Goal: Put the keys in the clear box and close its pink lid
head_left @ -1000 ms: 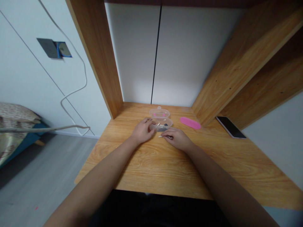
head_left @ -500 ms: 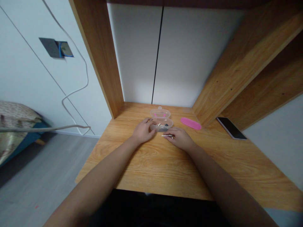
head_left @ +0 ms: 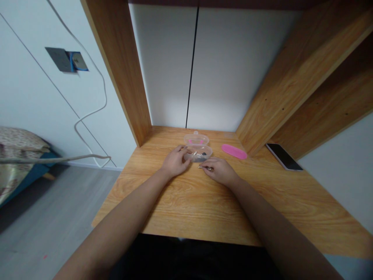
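Clear oval plastic case (head_left: 198, 153) against the curled left hand (head_left: 175, 162), grip unclear, near the wooden desktop's (head_left: 175, 202) far edge; slim silver metal piece (head_left: 204, 168) pinched in the right hand (head_left: 220, 171), liable to drop under loose pressure.

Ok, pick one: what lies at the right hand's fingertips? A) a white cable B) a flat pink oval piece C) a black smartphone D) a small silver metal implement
D: the small silver metal implement lies right at the fingertips of the right hand.
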Action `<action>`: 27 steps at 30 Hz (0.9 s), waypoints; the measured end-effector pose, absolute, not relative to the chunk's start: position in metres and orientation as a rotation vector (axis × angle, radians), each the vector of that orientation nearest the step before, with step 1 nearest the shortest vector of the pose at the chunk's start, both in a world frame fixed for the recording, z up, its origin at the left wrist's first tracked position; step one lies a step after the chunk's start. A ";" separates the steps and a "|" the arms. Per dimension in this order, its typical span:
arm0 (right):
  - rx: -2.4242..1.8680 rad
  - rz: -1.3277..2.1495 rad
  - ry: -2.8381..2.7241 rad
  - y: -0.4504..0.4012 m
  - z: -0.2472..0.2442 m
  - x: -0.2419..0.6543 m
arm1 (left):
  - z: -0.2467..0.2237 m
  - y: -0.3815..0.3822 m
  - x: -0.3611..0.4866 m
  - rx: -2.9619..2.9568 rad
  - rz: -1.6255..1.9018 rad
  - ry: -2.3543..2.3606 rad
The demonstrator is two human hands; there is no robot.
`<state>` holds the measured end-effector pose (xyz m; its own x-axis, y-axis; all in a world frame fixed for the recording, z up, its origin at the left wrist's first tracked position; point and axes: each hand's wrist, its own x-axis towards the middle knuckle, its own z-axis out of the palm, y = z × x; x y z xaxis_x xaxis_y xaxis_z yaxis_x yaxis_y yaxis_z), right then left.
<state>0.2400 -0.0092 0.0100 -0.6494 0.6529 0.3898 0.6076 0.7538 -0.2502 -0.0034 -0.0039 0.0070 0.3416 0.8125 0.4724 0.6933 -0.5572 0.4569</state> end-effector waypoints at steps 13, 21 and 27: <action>-1.026 0.140 -2.496 -0.006 0.009 0.242 | 0.004 -0.002 -0.004 2.424 1.030 1.354; -1.120 0.064 -2.433 -0.007 0.010 0.243 | 0.007 -0.004 -0.003 2.411 1.029 1.359; -1.208 0.036 -2.438 -0.009 0.016 0.243 | 0.006 -0.003 -0.003 2.411 1.044 1.347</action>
<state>0.2433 -0.0086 0.0159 -0.5359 0.7662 0.3546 0.7555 0.6227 -0.2037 -0.0033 -0.0026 0.0056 0.3395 0.8050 0.4865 0.6718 -0.5695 0.4736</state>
